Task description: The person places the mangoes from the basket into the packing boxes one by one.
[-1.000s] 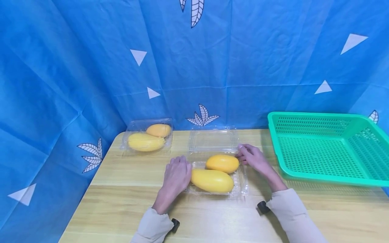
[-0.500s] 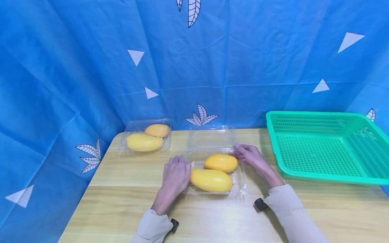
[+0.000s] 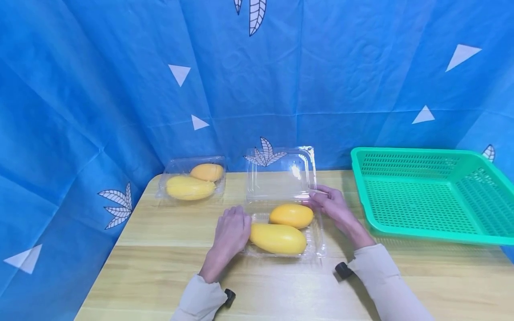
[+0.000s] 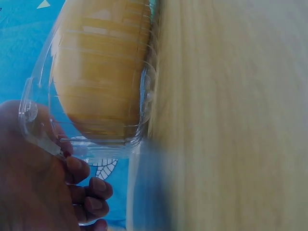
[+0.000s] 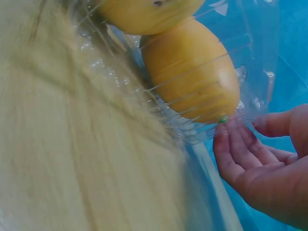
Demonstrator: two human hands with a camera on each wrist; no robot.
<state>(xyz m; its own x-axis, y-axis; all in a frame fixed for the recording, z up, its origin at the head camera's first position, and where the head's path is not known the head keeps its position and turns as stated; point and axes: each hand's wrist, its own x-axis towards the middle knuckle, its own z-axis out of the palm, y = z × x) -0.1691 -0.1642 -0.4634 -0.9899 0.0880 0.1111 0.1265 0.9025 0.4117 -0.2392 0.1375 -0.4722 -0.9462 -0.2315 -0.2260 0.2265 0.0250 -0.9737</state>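
Note:
A clear plastic clamshell box (image 3: 320,243) lies on the table with two yellow mangoes inside, a larger one (image 3: 278,239) in front and a smaller one (image 3: 291,216) behind. Its lid (image 3: 281,183) tilts up at the back. My left hand (image 3: 231,232) is at the box's left end; in the left wrist view its thumb and fingers (image 4: 77,169) pinch the plastic rim. At the back right corner, by the hinge, my right hand (image 3: 335,207) pinches the lid's edge between thumb and fingers (image 5: 236,149).
Another clear box (image 3: 221,191) holding two mangoes (image 3: 190,187) stands shut at the table's back left. To the right is a green plastic basket (image 3: 367,209) with nothing in it. A blue curtain (image 3: 329,89) hangs right behind the wooden table (image 3: 160,267).
The lid, lying low at the back before, has risen and now tilts up against the curtain. My right hand has shifted slightly at its corner; my left hand has stayed in place.

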